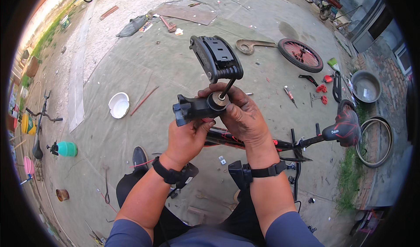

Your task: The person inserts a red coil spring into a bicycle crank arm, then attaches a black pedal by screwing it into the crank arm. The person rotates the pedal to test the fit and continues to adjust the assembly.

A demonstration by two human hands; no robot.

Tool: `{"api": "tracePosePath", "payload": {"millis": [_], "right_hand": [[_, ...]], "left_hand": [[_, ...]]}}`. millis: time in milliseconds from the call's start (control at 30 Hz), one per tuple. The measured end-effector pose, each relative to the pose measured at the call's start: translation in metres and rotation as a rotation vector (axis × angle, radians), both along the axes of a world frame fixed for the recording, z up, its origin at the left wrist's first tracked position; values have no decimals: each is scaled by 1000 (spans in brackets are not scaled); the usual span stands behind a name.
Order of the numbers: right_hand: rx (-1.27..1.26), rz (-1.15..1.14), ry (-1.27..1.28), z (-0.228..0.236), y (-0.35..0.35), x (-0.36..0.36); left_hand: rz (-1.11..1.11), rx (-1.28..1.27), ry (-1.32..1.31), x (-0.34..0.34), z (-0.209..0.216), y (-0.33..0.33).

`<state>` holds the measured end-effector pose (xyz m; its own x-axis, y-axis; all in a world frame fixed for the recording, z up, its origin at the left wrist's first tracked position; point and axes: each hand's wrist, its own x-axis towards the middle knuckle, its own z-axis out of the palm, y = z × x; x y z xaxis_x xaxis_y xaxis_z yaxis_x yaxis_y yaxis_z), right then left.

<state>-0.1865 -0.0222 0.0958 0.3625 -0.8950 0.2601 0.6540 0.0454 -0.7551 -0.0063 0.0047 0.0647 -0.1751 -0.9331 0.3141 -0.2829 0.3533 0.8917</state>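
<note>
A black bicycle stem (195, 108) is held up in front of me, its clamp end pointing left. My left hand (186, 140) is closed around its underside. My right hand (246, 118) is wrapped round the stem's round end, thumb beside the worn metal top cap (220, 100). A black folding multi-tool (215, 59) stands above, its hex key (228, 88) reaching down into the middle of the cap. The key passes close to my right fingers; I cannot tell whether they touch it. Behind my hands runs a black and red bicycle frame (227, 138) with a saddle (343, 129).
A spoked wheel (300, 55), a large wrench (253, 45) and a screwdriver (290, 96) lie on the ground ahead right. A white bowl (119, 105) and a red rod (144, 101) lie left. A grey basin (366, 86) and tyres (375, 142) sit at the right.
</note>
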Motion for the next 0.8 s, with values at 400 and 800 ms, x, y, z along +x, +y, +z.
{"api": "tracePosePath", "payload": {"millis": [400, 800], "right_hand": [[-26, -56, 72, -3, -1, 2], [-111, -378, 184, -1, 10, 30]], "left_hand": [[-6, 11, 35, -1, 0, -1], [13, -5, -21, 2, -2, -2]]}}
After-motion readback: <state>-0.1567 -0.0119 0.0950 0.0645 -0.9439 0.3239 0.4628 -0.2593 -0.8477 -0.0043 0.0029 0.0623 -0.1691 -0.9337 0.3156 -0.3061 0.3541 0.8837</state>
